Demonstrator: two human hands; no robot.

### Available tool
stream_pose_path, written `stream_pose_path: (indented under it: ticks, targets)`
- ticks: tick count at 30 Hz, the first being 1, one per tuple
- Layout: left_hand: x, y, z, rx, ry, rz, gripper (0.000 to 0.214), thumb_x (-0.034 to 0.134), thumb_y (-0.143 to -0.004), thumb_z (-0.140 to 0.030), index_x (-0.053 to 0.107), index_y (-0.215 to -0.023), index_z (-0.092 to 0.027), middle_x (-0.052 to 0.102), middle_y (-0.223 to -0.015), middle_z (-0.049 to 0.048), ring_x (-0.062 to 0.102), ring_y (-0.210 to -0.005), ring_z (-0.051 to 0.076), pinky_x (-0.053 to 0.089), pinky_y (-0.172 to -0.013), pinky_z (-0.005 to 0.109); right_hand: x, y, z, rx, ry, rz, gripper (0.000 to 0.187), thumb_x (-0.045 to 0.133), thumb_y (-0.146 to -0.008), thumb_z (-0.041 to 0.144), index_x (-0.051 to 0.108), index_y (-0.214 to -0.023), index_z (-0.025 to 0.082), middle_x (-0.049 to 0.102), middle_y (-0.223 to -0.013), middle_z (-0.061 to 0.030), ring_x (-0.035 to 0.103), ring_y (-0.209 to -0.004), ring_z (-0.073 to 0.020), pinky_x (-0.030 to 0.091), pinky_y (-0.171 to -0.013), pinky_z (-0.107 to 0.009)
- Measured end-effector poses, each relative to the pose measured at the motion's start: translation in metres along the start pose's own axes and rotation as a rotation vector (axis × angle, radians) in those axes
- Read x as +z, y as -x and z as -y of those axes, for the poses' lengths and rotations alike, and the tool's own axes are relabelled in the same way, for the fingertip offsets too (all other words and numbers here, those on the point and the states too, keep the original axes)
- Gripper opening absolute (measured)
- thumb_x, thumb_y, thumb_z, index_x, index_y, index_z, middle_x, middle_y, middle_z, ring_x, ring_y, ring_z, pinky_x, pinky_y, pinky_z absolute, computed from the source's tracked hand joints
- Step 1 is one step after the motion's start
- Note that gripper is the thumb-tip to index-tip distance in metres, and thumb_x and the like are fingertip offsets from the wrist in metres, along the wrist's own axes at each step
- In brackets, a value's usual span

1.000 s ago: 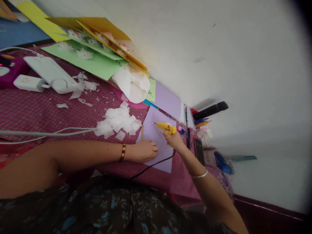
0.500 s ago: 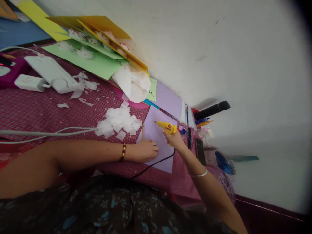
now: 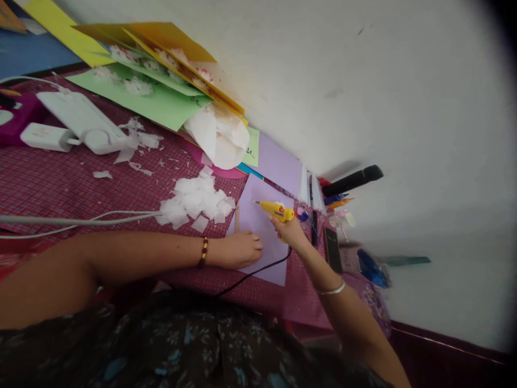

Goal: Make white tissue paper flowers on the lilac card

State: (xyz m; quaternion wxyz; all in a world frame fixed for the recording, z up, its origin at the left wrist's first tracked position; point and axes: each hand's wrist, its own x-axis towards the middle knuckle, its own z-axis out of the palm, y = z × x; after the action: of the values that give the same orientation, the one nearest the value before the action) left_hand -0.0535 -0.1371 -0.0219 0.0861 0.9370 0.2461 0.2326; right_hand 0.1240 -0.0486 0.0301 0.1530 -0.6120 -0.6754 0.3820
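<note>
My right hand grips a small yellow glue gun, its nozzle pointing left over a lilac paper sheet on the red checked cloth. The gun's black cord trails down toward me. My left hand lies flat with fingers stretched on the sheet's lower left corner, holding nothing. A thin wooden stick lies along the sheet's left edge. A heap of white paper scraps sits just left of the sheet.
Coloured card sheets with white tissue flowers lean against the wall at the back. A white device and grey cables lie to the left. Pens, a black marker and small craft items crowd the right by the wall.
</note>
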Motion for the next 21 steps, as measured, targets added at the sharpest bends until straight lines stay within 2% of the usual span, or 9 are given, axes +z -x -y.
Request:
stream_pose_path:
  ticks: [7,12,16,21]
  targets:
    - [0.0015,0.0002,0.0006,0.0,-0.015,0.011,0.01,0.061,-0.091,-0.021,0.061,-0.082,-0.017,0.064,-0.088,0.0054,0.052,-0.085,0.021,0.036,-0.073,0.035,-0.0027,0.0033,0.004,-0.019,-0.039,0.065,0.03,0.063,-0.075,0.047,0.059,-0.081,0.018,0.047,-0.048,0.0064,0.042,-0.039,-0.0088,0.034,-0.038,-0.021]
    - [0.0012,0.0003,0.0007,-0.001,-0.007,0.028,0.011,0.059,-0.092,-0.021,0.061,-0.083,-0.017,0.064,-0.09,0.0052,0.052,-0.086,0.021,0.036,-0.074,0.036,0.0005,0.0019,-0.0007,-0.003,-0.005,-0.009,0.031,0.063,-0.074,0.05,0.053,-0.074,0.021,0.045,-0.045,0.0063,0.043,-0.038,-0.0102,0.033,-0.037,-0.022]
    - [0.002,0.0002,0.001,0.003,-0.009,0.008,0.01,0.06,-0.091,-0.021,0.061,-0.082,-0.017,0.064,-0.09,0.0052,0.052,-0.086,0.021,0.037,-0.074,0.036,0.0007,0.0038,0.0001,-0.005,0.025,-0.024,0.034,0.063,-0.072,0.053,0.055,-0.075,0.02,0.046,-0.046,0.0059,0.044,-0.038,-0.0102,0.033,-0.038,-0.022]
    - [0.0006,-0.0001,0.0006,0.005,-0.007,-0.002,0.01,0.063,-0.09,-0.02,0.061,-0.08,-0.018,0.064,-0.087,0.0055,0.052,-0.084,0.021,0.036,-0.073,0.036,-0.0007,0.007,0.0049,-0.01,-0.013,0.038,0.035,0.062,-0.071,0.053,0.059,-0.079,0.019,0.047,-0.048,0.0053,0.043,-0.04,-0.0099,0.033,-0.039,-0.022]
